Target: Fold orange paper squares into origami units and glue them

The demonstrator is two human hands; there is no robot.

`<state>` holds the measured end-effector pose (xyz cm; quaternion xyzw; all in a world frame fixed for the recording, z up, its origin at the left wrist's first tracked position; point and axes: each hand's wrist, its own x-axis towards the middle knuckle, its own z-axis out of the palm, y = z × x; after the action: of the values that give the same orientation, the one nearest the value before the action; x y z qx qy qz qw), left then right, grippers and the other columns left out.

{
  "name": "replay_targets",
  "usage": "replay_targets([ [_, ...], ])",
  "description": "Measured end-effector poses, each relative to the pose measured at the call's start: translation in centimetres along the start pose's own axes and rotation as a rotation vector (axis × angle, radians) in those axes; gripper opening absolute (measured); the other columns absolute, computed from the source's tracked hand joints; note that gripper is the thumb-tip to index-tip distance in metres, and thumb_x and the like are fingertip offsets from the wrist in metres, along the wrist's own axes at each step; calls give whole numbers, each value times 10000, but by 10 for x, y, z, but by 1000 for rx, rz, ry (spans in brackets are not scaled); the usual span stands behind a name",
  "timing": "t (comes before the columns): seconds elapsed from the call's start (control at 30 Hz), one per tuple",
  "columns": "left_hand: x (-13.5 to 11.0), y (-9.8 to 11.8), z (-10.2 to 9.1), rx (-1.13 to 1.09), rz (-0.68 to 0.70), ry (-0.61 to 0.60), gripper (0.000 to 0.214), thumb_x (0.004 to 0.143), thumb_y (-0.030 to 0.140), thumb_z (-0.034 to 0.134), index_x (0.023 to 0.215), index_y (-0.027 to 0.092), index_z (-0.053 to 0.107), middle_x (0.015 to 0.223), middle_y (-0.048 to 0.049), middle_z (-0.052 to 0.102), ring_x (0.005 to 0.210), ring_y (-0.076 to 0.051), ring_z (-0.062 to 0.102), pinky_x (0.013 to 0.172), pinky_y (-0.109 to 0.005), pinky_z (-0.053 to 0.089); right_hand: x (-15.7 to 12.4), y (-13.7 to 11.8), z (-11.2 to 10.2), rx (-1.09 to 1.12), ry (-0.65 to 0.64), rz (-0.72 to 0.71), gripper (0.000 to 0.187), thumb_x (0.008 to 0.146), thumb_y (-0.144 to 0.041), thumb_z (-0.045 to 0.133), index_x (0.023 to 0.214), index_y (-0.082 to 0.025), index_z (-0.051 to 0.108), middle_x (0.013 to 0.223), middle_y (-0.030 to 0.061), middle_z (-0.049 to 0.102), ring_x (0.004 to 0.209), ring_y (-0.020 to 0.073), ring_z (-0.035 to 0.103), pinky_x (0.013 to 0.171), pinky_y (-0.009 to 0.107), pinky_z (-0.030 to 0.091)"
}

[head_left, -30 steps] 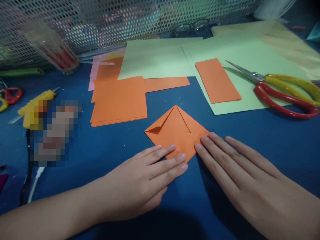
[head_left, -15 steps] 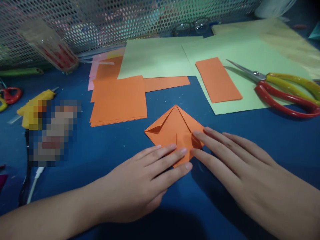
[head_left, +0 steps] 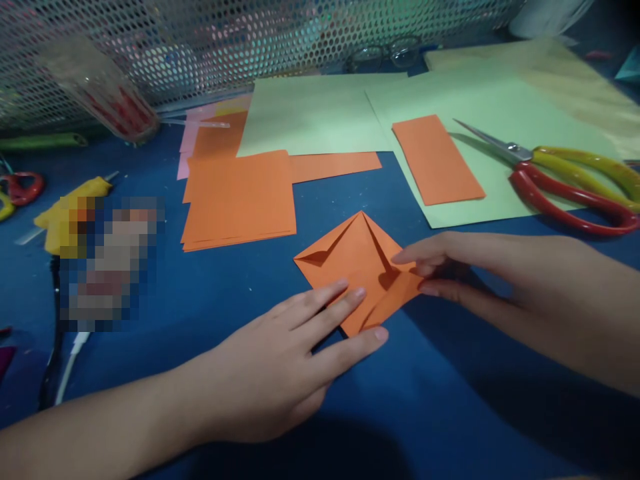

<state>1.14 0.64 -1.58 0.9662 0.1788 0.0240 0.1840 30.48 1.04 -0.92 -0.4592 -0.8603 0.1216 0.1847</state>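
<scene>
A folded orange paper (head_left: 350,260), diamond-shaped, lies on the blue table in the middle. My left hand (head_left: 280,373) lies flat with fingers stretched out, its fingertips pressing the paper's lower left part. My right hand (head_left: 480,273) has turned on its side and pinches the paper's right flap between thumb and fingers, lifting that corner off the table.
A stack of orange squares (head_left: 237,200) lies to the left behind the fold. Light green sheets (head_left: 320,113) carry an orange strip (head_left: 435,160) and red-and-yellow scissors (head_left: 570,180). A perforated metal screen (head_left: 200,40) closes the back. A clear cup (head_left: 105,93) and a yellow object (head_left: 65,213) sit at left.
My right hand went from lying flat at the paper's right corner to pinching and lifting the right flap. My left hand stayed pressing the paper, which shifted slightly.
</scene>
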Motion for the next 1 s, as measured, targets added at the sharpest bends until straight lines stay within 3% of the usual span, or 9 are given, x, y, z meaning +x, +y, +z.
replay_targets([
  [0.1, 1, 1, -1, -1, -3, -25, 658, 950, 137, 499, 1590, 185, 354, 1653, -224, 358, 1550, -378, 328, 1147, -539, 474, -1, 0, -2, -17, -2, 58, 278, 1032, -270, 422, 1083, -252, 695, 1048, 40, 807, 846, 210, 786, 777, 326, 649],
  [0.23, 1, 0, -1, 5, 0, -28, 639, 960, 150, 499, 1585, 183, 374, 1655, -215, 361, 1536, -383, 359, 1138, -536, 483, -3, 0, -2, -17, -57, 28, 276, 975, -190, 434, 1046, -261, 691, 997, 27, 814, 808, 214, 783, 738, 329, 646],
  [0.37, -1, -3, 2, -18, 43, 1, 617, 951, 141, 502, 1562, 162, 420, 1629, -128, 446, 1556, -351, 327, 1217, -525, 398, -4, 3, 1, -35, -6, 35, 280, 971, -199, 427, 1080, -301, 663, 1020, 23, 805, 818, 217, 770, 685, 336, 627],
  [0.47, -3, -4, 3, -41, 68, -9, 582, 946, 129, 496, 1526, 169, 470, 1594, -78, 507, 1557, -323, 332, 1251, -526, 349, -4, 7, -1, -19, -44, 22, 235, 944, -199, 443, 1031, -312, 630, 1019, 28, 795, 816, 221, 765, 624, 322, 607],
  [0.67, -1, -3, -1, -47, 68, -25, 512, 965, 107, 436, 1462, 172, 536, 1581, -40, 522, 1542, -313, 366, 1261, -502, 337, -3, 18, -13, -119, -33, 8, 392, 918, -192, 510, 1262, -378, 540, 933, -6, 734, 710, 175, 717, 532, 262, 547],
  [0.8, -2, -3, 0, -58, 66, -11, 545, 945, 109, 460, 1482, 180, 518, 1582, -51, 522, 1553, -301, 346, 1268, -504, 323, -5, 18, -12, -114, -58, 51, 368, 910, -175, 501, 1216, -376, 546, 838, -46, 711, 574, 152, 643, 507, 266, 489],
  [1.0, 0, -3, -1, -53, 60, -26, 548, 936, 103, 489, 1478, 172, 530, 1575, -64, 530, 1549, -306, 354, 1259, -516, 336, -3, 17, -6, -7, -111, 13, 304, 969, -164, 422, 1163, -331, 587, 951, -2, 757, 693, 175, 711, 568, 290, 516],
])
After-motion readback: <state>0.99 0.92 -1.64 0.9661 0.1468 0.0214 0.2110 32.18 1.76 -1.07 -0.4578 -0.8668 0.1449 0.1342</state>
